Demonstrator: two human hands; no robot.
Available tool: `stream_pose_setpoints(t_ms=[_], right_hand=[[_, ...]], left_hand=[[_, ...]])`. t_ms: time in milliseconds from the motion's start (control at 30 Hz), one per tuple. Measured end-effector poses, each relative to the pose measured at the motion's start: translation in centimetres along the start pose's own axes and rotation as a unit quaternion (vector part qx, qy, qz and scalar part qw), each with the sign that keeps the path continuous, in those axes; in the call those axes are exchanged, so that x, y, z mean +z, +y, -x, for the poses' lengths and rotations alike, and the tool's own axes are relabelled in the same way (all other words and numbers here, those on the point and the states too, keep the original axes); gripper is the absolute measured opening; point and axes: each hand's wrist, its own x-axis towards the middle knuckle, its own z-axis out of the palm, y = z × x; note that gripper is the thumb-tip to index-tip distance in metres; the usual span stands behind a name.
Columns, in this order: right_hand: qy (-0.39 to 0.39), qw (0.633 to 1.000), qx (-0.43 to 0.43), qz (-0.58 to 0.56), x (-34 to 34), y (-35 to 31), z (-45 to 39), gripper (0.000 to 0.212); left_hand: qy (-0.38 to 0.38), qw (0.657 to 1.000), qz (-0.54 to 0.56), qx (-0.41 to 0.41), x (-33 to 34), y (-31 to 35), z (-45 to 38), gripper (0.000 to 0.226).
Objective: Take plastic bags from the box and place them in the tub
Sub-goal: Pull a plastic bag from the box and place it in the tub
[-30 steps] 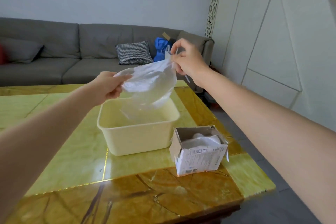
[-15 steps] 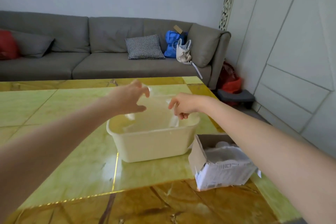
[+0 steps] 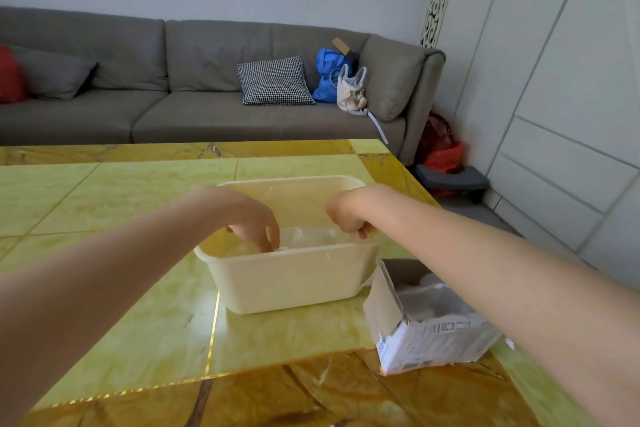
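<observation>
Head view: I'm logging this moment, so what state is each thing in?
Tub: upright on the table, open-topped, holding a clear plastic bag.
Box: flaps open, more bags inside.
Left hand: fingers pointing down into the tub, on the bag.
Right hand: fingers curled at the bag's edge.

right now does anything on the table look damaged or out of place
Only the cardboard box looks rough: its top is torn open, with a flap sticking up beside the tub. Both hands, left and right, are inside the tub at the plastic bag. Nothing looks spilled.
</observation>
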Motion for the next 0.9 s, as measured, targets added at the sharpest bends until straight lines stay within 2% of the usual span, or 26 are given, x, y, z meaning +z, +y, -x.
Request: stream_pose_setpoints(t_ms=[67, 100, 167, 200, 233, 300, 367, 433, 500, 633, 767, 833, 900], right_hand=[[0.020, 0.996, 0.005, 0.089, -0.6, -0.7, 0.8, 0.042], [0.056, 0.992, -0.008, 0.114, -0.9, -1.1, 0.9, 0.041], [0.136, 0.985, -0.060, 0.088, -1.5, -2.1, 0.4, 0.039], [0.152, 0.983, -0.094, 0.047, -1.7, -2.7, 0.1, 0.038], [0.140, 0.983, -0.122, -0.005, -1.8, -3.2, -0.1, 0.038], [0.040, 0.986, -0.140, -0.079, -1.4, -4.0, -0.9, 0.038], [-0.065, 0.989, -0.113, -0.071, -0.6, -4.0, -1.8, 0.033], [-0.108, 0.991, -0.074, -0.025, -0.1, -3.1, -2.5, 0.035], [-0.119, 0.991, -0.057, -0.012, 0.0, -2.0, -2.4, 0.037], [-0.086, 0.994, -0.064, -0.010, -0.1, -1.1, -1.9, 0.039], [-0.102, 0.990, -0.095, -0.037, 0.1, -1.5, -2.3, 0.042], [-0.126, 0.985, -0.098, -0.065, 0.4, -1.8, -2.6, 0.043], [-0.136, 0.981, -0.101, -0.091, 0.5, -1.9, -2.6, 0.044]], left_hand=[[-0.029, 1.000, 0.009, 0.005, -0.1, 0.2, 0.1, 0.037], [-0.040, 0.999, 0.001, 0.002, -0.1, 0.2, 0.2, 0.037], [-0.058, 0.998, -0.027, -0.012, -0.1, 0.2, 0.1, 0.041], [-0.067, 0.997, -0.037, -0.021, -0.1, 0.4, 0.1, 0.043], [-0.076, 0.996, -0.044, -0.028, -0.1, 0.5, 0.1, 0.044], [-0.088, 0.993, -0.069, -0.033, 0.0, 0.5, 0.0, 0.046], [-0.103, 0.988, -0.107, -0.050, 0.3, 0.4, -0.3, 0.050], [-0.111, 0.981, -0.138, -0.075, 0.4, 0.3, -0.5, 0.050], [-0.100, 0.977, -0.160, -0.094, 0.1, 0.6, -0.3, 0.048], [-0.078, 0.982, -0.146, -0.096, -0.6, 1.2, 0.0, 0.056], [0.018, 0.999, -0.049, -0.006, -1.1, 1.8, -0.8, 0.037], [-0.010, 0.999, -0.031, 0.026, -1.1, 2.2, -0.9, 0.037], [-0.084, 0.994, -0.073, -0.005, -0.8, 2.4, -1.0, 0.042]])
